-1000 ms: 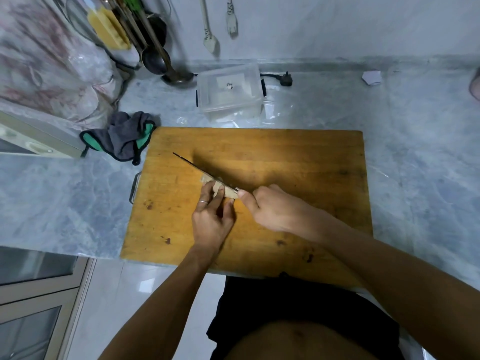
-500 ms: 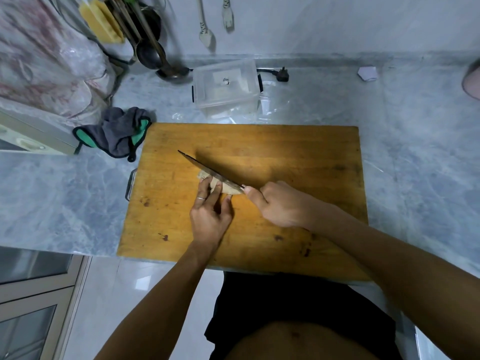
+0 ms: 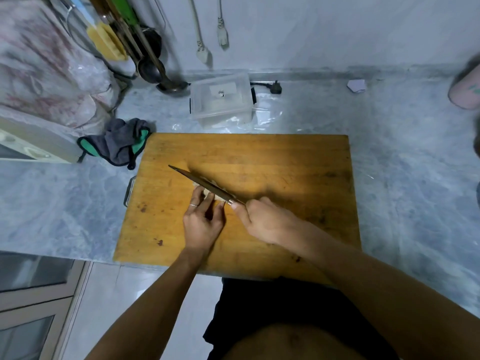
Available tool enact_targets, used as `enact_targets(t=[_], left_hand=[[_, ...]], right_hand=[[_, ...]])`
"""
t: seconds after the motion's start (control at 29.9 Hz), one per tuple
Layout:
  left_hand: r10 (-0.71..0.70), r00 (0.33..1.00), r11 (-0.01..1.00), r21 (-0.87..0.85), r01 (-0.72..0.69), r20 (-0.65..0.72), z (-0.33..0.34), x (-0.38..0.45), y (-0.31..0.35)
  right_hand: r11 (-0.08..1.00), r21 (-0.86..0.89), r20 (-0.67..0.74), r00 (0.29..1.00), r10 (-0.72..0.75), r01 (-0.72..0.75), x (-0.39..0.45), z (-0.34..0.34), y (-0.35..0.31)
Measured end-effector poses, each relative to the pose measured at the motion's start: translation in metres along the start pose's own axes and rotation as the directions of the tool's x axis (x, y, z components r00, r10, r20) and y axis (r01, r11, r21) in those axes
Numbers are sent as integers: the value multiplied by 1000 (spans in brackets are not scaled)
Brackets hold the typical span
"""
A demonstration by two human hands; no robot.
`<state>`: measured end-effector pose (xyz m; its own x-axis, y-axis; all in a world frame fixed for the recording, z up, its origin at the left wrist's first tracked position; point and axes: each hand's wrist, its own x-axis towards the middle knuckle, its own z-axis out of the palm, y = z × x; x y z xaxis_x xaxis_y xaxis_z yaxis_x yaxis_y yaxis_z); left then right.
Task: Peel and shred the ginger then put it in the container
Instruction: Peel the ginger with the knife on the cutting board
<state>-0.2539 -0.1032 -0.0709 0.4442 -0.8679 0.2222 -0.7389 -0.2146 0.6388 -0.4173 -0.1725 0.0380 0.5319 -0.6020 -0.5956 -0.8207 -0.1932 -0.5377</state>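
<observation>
A pale piece of ginger lies on the wooden cutting board, mostly hidden under the blade and my fingers. My left hand holds the ginger down with its fingertips, a ring on one finger. My right hand grips the handle of a long knife, forefinger along the blade's base. The blade slants up to the left across the ginger. A clear plastic container with its lid on stands beyond the board's far edge.
A grey-and-green cloth lies left of the board on the marble counter. Ladles and utensils hang at the back left near a wrapped appliance. A black plug and a plastic sheet sit behind the container. A pink object is at the right edge.
The knife blade has lifted and tilted from lying low across the ginger to a steeper slant. Both hands stay at the ginger; the view has shifted slightly.
</observation>
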Motion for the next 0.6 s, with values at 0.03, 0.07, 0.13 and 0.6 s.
enact_targets(t=[0.03,0.07,0.13,0.6], left_hand=[[-1,1000,1000,-3,1,1,1,0,-1],[-2,1000,1000,-7,2,4,1,-1,-2],[-11,1000,1000,-13,11,3,2,0,-4],[-135,990,989,-50,137,33,-10,10,5]], right_hand=[[1000,-6,-12,1000,-2,2,-1,1,1],[1000,-6,-21,1000,-4,4,-1,2,2],[1000,-1,-26,1000,-11,11,0,2,0],[967,247,-63,997,-48,62,-19,-22,38]])
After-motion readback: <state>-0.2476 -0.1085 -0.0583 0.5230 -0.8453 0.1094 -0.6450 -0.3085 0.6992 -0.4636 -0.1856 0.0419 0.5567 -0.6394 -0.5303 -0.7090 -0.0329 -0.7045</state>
